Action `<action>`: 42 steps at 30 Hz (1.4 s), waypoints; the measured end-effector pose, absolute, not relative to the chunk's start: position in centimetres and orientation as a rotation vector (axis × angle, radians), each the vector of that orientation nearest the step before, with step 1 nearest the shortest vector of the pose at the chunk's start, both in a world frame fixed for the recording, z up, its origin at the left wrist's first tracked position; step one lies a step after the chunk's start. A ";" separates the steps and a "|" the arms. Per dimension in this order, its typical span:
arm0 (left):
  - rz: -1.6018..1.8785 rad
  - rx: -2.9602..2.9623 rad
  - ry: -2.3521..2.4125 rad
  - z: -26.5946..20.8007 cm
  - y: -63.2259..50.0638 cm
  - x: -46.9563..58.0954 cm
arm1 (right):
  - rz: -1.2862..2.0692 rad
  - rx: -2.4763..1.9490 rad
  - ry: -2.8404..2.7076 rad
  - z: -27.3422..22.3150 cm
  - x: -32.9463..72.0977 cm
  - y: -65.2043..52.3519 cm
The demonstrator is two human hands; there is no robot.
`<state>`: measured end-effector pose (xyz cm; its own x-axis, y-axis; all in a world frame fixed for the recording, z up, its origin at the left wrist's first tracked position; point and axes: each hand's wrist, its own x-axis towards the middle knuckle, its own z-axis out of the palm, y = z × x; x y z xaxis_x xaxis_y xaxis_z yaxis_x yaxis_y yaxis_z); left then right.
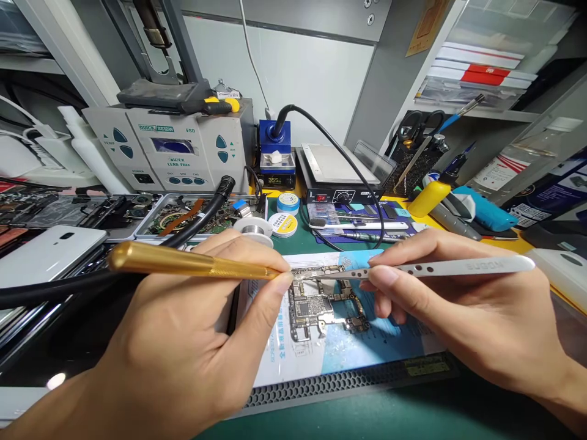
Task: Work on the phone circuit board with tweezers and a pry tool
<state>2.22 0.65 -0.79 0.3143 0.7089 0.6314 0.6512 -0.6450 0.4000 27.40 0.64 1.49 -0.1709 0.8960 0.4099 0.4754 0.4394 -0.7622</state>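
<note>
My left hand [197, 342] is closed in a pen grip around a gold pen-shaped tool [183, 261] with a knurled front section. Its tip is hidden by my thumb or too small to tell. Between the thumb and fingers of my right hand [463, 299] are silver tweezers [440, 266] with round holes along their side, and they point left. Both tools meet over the upper edge of a phone logic board [313, 307]. That irregularly shaped board lies on a white and blue printed sheet [298, 363], below and between my hands.
Behind stand a hot air station [169, 146], a soldering station [276, 140] and a heating plate [342, 177]. A black hose [202, 214] arches along the left, near a solder spool [253, 230]. To the right are a yellow bottle [430, 198] and a mesh tool holder [410, 168].
</note>
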 end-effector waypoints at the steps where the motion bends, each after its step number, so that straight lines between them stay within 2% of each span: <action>1: 1.259 2.494 1.286 -0.8 0.7 2.2 | 0.503 -1.155 -1.852 1.5 27.4 0.6; 5: 1.276 2.505 1.275 -0.8 0.8 2.1 | 0.231 -1.025 -2.036 1.2 27.8 0.4; 13: 1.254 2.514 1.248 -0.8 0.6 2.0 | 0.081 -0.898 -2.166 1.4 27.6 0.3; 24: 1.253 2.522 1.244 -1.0 0.7 2.0 | 0.093 -0.713 -2.323 2.4 27.8 0.7; 42: 1.243 2.483 1.199 -0.9 0.8 2.1 | 0.110 -0.728 -2.275 2.1 27.4 0.4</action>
<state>2.09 0.80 -0.93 0.3500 0.6964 0.6265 0.6010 -0.6799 0.4201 27.40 0.38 2.06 -0.5710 0.5330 0.6244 0.4703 0.8358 -0.2834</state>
